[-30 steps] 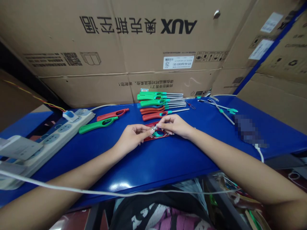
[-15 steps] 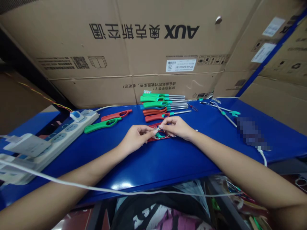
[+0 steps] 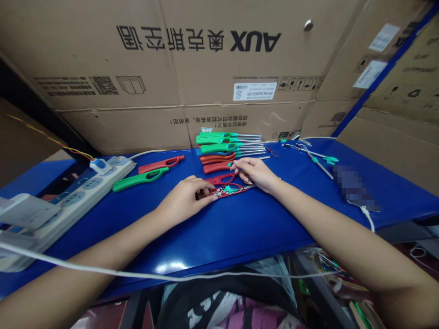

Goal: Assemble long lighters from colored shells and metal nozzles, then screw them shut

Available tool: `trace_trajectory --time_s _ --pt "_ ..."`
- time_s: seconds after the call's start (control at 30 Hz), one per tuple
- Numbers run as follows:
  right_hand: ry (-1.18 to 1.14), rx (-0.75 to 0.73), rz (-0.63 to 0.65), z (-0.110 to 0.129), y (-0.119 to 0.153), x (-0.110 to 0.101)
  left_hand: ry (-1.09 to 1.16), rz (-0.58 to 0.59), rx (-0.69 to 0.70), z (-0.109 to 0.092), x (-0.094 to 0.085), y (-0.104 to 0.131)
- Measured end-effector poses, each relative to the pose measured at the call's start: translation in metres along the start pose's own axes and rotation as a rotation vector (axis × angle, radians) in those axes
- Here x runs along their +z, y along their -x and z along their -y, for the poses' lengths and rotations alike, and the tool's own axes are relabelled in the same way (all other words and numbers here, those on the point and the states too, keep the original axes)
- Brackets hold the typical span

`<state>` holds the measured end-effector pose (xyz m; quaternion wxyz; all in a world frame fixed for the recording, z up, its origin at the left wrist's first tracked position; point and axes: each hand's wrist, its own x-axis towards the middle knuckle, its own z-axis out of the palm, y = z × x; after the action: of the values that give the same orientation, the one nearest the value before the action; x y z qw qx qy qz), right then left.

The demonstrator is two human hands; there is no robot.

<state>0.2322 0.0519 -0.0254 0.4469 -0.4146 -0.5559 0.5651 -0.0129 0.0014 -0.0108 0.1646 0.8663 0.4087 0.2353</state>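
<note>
My left hand [image 3: 188, 196] is closed on the left end of an opened red lighter shell [image 3: 236, 192], which has a teal trigger, thin wires and a metal tube in it. Just behind it lies another red shell half [image 3: 222, 178]. My right hand [image 3: 255, 173] is above the tube end, with thumb and index finger pinched beside the red lighter at the front of the pile; anything between the fingertips is too small to make out. Several green lighters [image 3: 218, 147] and orange ones [image 3: 216, 158] with metal tubes are stacked behind the hands.
Red [image 3: 160, 165] and green [image 3: 140, 178] handles lie left, near a white power strip [image 3: 73, 198]. A white cable [image 3: 164, 277] crosses in front. Wired parts [image 3: 317, 160] and a blurred device [image 3: 355, 186] are right. Cardboard [image 3: 206, 91] stands behind.
My right hand has moved away from my left fingertips, up and slightly right of the shell's middle. The opened shell shows more, and the view has shifted slightly.
</note>
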Motion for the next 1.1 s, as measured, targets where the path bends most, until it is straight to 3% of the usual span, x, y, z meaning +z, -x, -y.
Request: trace_trajectory --time_s 0.53,0.63,0.83,0.97,1.1 --pt "0.173 -0.031 0.018 0.001 0.002 0.004 0.009 0.058 -0.021 -0.003 -0.003 0.004" --pt "0.378 -0.123 0.05 -0.001 0.006 0.009 -0.049 0.069 -0.012 -0.004 -0.003 0.006" --pt "0.752 -0.502 0.115 -0.006 0.015 0.017 0.035 0.004 -0.074 -0.003 0.002 0.005" --pt "0.864 -0.545 0.133 -0.005 0.016 0.016 0.105 -0.018 -0.113 -0.001 0.005 0.003" --pt "0.884 -0.542 0.135 -0.005 0.016 0.015 0.063 -0.007 -0.063 -0.003 0.004 0.004"
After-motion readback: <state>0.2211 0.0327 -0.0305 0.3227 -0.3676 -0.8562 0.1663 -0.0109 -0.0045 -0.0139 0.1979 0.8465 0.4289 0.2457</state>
